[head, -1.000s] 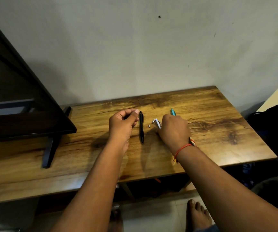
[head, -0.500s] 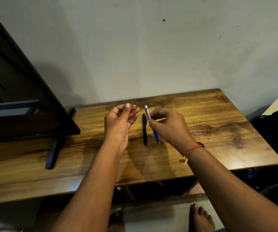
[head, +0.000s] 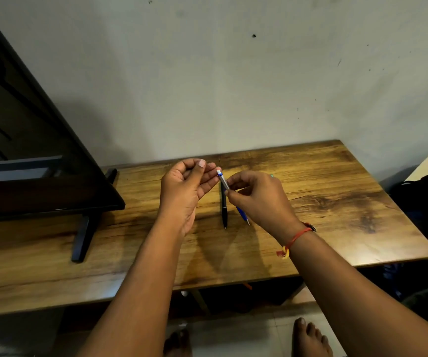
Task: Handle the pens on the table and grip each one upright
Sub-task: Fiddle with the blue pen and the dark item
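Observation:
My right hand (head: 258, 199) pinches a blue and silver pen (head: 222, 179) between thumb and fingers. The pen is held off the wooden table (head: 323, 202), steeply tilted, with its white-capped end up and its tip (head: 247, 223) pointing down toward me. My left hand (head: 185, 186) is raised beside it, palm turned inward and fingers loosely curled around nothing, the fingertips close to the pen's upper end. A black pen (head: 224, 211) lies flat on the table between my hands. Behind my right hand a sliver of a teal pen (head: 272, 175) shows.
A dark screen (head: 40, 176) on black feet (head: 81, 240) fills the table's left part. The wall runs right behind the table. A dark bag (head: 426, 202) sits off the right edge. Bare feet (head: 308, 338) stand on the floor below the front edge.
My right hand has taken the blue pen off the table and lifted it. My left hand has let go of the black pen, risen and come close to the blue pen's upper end.

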